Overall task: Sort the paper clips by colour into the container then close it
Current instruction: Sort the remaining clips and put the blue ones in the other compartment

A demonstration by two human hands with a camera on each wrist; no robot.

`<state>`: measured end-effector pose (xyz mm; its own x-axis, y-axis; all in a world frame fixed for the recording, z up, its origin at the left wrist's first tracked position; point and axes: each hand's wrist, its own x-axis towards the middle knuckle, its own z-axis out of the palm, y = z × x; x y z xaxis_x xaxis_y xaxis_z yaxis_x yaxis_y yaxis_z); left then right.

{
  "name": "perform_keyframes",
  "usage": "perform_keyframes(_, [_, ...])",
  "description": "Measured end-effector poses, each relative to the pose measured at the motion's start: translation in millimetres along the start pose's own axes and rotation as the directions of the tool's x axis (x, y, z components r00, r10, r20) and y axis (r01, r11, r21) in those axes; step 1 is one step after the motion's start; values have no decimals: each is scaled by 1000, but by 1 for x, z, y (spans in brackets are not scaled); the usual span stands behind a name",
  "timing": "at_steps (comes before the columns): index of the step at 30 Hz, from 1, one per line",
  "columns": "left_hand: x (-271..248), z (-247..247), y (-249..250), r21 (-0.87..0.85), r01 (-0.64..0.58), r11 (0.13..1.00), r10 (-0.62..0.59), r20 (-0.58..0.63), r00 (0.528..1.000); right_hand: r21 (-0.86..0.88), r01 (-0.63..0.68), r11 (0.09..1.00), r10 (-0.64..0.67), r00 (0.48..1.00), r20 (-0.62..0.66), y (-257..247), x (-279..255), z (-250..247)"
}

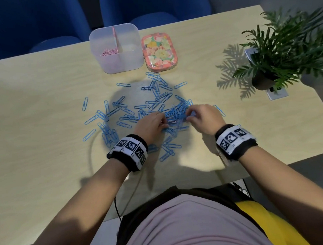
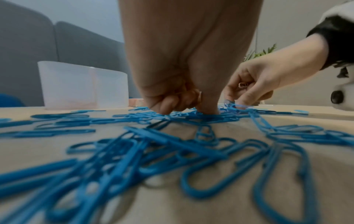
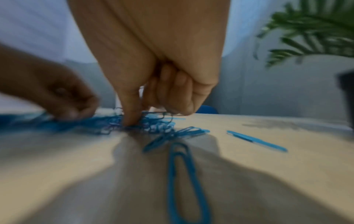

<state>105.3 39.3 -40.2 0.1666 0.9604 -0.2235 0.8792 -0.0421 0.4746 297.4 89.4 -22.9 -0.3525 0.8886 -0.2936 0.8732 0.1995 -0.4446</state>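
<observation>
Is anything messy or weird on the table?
Yes. Blue paper clips lie scattered loose across the table, none in the container, whose left compartment holds only pink clips. Its floral lid lies off beside it. A few pink clips are still among the blue ones, between both hands.

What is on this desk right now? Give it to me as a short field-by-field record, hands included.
container: translucent container, open, with a pink divider
left compartment: pink clips
right compartment: no clips visible
lid: floral lid lying right of the container
table: blue clips scattered
left hand: left hand curled, fingertips in the clips
right hand: right hand holds pink clips, fingertips in the blue pile
other: potted plant at far right
</observation>
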Motion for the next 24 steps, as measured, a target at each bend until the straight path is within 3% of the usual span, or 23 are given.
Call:
perform_keyframes(3, [-4,-2,-5,-91,27,995,-32,-48,998,279,-128,952,165,980,-112,14,13,-10])
perform_keyframes(5, [-3,-4,-9,-204,55,978,-76,-97,992,345,-159,925,211,970,-119,25,20,-16])
perform_keyframes(8, [3,-11,-12,-481,132,867,-201,-96,975,293,-166,942,207,972,-114,34,23,-16])
perform_keyframes(12, [8,-25,-10,-673,164,722,-202,22,979,208,-118,971,157,971,-179,25,12,-13])
perform_keyframes(15, [9,-28,-10,-797,230,558,-194,144,970,55,-43,998,46,997,-57,11,-1,-6])
perform_keyframes(20, [14,-32,-5,-873,419,248,-170,387,906,-5,-8,1000,8,999,-39,7,0,7])
perform_keyframes(22, [15,-33,-2,-867,460,192,-161,435,886,-50,4,999,-4,1000,-13,5,2,10])
perform_keyframes(24, [13,-30,-2,-879,442,179,-135,423,896,-52,9,999,-9,1000,-2,4,4,10])
